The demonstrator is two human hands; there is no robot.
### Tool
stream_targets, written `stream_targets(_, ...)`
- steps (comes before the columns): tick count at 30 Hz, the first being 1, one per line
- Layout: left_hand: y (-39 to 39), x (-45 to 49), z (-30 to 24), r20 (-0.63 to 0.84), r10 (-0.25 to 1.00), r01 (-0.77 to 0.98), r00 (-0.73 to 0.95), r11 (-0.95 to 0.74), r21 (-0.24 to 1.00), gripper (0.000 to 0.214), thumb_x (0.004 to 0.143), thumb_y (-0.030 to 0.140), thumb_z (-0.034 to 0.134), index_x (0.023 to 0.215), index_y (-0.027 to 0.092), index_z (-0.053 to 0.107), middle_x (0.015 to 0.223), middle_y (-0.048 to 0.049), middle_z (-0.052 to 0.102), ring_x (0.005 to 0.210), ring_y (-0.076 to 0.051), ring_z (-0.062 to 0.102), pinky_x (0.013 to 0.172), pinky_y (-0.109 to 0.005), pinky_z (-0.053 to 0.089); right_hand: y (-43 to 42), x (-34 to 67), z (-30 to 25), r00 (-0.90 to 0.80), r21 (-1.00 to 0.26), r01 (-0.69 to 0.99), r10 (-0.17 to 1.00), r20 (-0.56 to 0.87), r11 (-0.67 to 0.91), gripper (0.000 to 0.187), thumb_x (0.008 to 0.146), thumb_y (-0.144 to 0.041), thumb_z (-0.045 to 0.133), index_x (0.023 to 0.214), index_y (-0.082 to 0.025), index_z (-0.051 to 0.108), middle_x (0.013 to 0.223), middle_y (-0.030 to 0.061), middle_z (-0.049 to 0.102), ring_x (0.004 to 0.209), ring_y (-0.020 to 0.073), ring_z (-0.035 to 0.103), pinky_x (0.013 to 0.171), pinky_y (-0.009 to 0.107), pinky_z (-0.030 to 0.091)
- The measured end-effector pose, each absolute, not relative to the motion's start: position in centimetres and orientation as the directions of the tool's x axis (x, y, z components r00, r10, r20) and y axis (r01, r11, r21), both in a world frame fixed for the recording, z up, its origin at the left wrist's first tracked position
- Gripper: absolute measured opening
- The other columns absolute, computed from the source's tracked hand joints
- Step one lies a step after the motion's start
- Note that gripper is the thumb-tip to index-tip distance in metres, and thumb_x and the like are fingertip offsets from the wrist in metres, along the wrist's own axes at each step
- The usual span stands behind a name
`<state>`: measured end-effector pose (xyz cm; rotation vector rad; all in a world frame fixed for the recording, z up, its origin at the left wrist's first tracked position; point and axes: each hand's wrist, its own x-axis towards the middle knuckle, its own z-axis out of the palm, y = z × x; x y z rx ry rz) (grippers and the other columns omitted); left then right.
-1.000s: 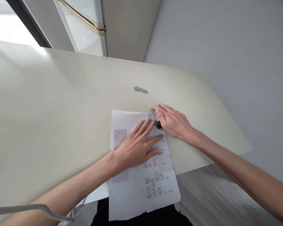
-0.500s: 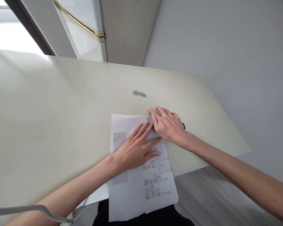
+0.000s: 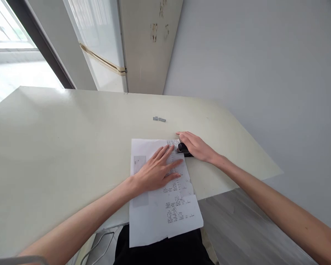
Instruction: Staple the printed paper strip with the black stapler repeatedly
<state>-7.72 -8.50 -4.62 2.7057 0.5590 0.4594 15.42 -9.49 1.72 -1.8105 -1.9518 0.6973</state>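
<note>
In the lower centre of the frame, the white printed paper sheets (image 3: pixel 147 228) lay on the cream, glossy worktop (image 3: pixel 71 154), their lower part overhanging its near edge. The left hand (image 3: pixel 156 173) lay palm down on them, fingers spread. Right of centre, the right hand (image 3: pixel 197 147) covered a black stapler-like tool (image 3: pixel 183 148) at the sheets' upper right edge; whether its fingers gripped it could not be told. Small grey metal strips (image 3: pixel 162 120) lay above the sheets, well apart from the left hand.
</note>
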Motion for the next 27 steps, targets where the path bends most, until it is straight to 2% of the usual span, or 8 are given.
stream_targets(4,-8.3,-7.8,-4.5,0.248,0.426,0.315,0.870,-0.867,0.386,0.056,0.107,0.059,0.044,0.157,0.033,0.050,0.177,-0.0024,0.006,0.162,-0.036,0.012,0.131,-0.056,0.021,-12.4,18.0,0.9,-0.159,-0.605,0.781,0.986,0.044,0.153,0.050,0.109,-0.059,0.033,0.143,-0.032,0.058,0.149,0.0043,0.062,0.140,0.0271,0.055,0.116,0.046,0.044)
stream_targets(10,-7.7,-8.7,-3.8,0.182,0.425,0.339,0.887,-0.866,0.367,0.057,0.106,0.058,0.046,0.159,0.035,0.047,0.177,-0.0033,0.005,0.161,-0.038,0.013,0.128,-0.059,0.026,-14.7,20.8,-1.9,-0.090,-0.623,0.771,0.991,0.097,0.131,0.043,0.104,-0.055,0.051,0.142,-0.034,0.054,0.141,0.0054,0.066,0.126,0.0298,0.063,0.104,0.048,0.052)
stream_targets(15,-6.8,-11.9,-2.6,0.124,0.437,0.371,0.891,-0.857,0.357,0.056,0.107,0.056,0.048,0.160,0.037,0.044,0.177,-0.0016,0.012,0.161,-0.037,0.018,0.127,-0.058,0.030,-13.9,21.4,-3.4,0.012,-0.682,0.727,0.991,0.133,0.083,0.038,0.102,-0.055,0.054,0.132,-0.032,0.059,0.126,0.0067,0.070,0.108,0.0287,0.065,0.093,0.046,0.054)
stream_targets(17,-6.1,-13.7,-2.0,0.137,0.481,0.413,0.866,-0.842,0.347,0.054,0.107,0.055,0.049,0.158,0.038,0.047,0.175,-0.0003,0.021,0.160,-0.035,0.022,0.127,-0.057,0.031,-12.9,21.6,-3.8,0.031,-0.707,0.702,0.989,0.148,0.083,0.039,0.101,-0.056,0.055,0.131,-0.031,0.058,0.124,0.0072,0.070,0.106,0.0281,0.065,0.092,0.045,0.054)
stream_targets(19,-5.3,-15.6,-1.4,0.185,0.590,0.515,0.786,-0.790,0.333,0.051,0.106,0.055,0.048,0.153,0.036,0.052,0.169,-0.0007,0.038,0.157,-0.033,0.030,0.127,-0.058,0.031,-11.7,21.9,-4.1,0.048,-0.720,0.689,0.986,0.159,0.083,0.041,0.101,-0.057,0.056,0.130,-0.030,0.059,0.119,0.0072,0.070,0.104,0.0275,0.064,0.092,0.044,0.053)
stream_targets(22,-3.9,-18.1,-0.7,0.262,0.809,0.730,0.527,-0.588,0.348,0.049,0.104,0.058,0.046,0.141,0.031,0.062,0.150,-0.0049,0.059,0.144,-0.034,0.047,0.121,-0.056,0.038,-9.5,22.0,-4.3,0.040,-0.731,0.675,0.983,0.178,0.105,0.042,0.100,-0.058,0.055,0.130,-0.029,0.059,0.113,0.0066,0.070,0.101,0.0269,0.063,0.093,0.043,0.052)
stream_targets(24,-3.0,-19.4,-0.6,0.254,0.911,0.840,0.326,-0.402,0.364,0.052,0.101,0.061,0.047,0.135,0.026,0.064,0.139,-0.0094,0.062,0.136,-0.036,0.052,0.117,-0.055,0.041,-8.2,21.8,-4.4,0.010,-0.744,0.655,0.983,0.186,0.134,0.043,0.100,-0.058,0.054,0.131,-0.029,0.059,0.114,0.0063,0.070,0.102,0.0268,0.063,0.093,0.043,0.051)
stream_targets(27,-2.0,-20.5,-1.0,0.175,0.978,0.905,0.109,-0.171,0.391,0.057,0.096,0.064,0.048,0.130,0.021,0.064,0.128,-0.0146,0.059,0.132,-0.037,0.051,0.117,-0.056,0.039,-6.8,21.3,-4.4,-0.015,-0.762,0.631,0.984,0.179,0.149,0.045,0.100,-0.059,0.054,0.134,-0.030,0.059,0.119,0.0064,0.070,0.103,0.0270,0.062,0.094,0.043,0.051)
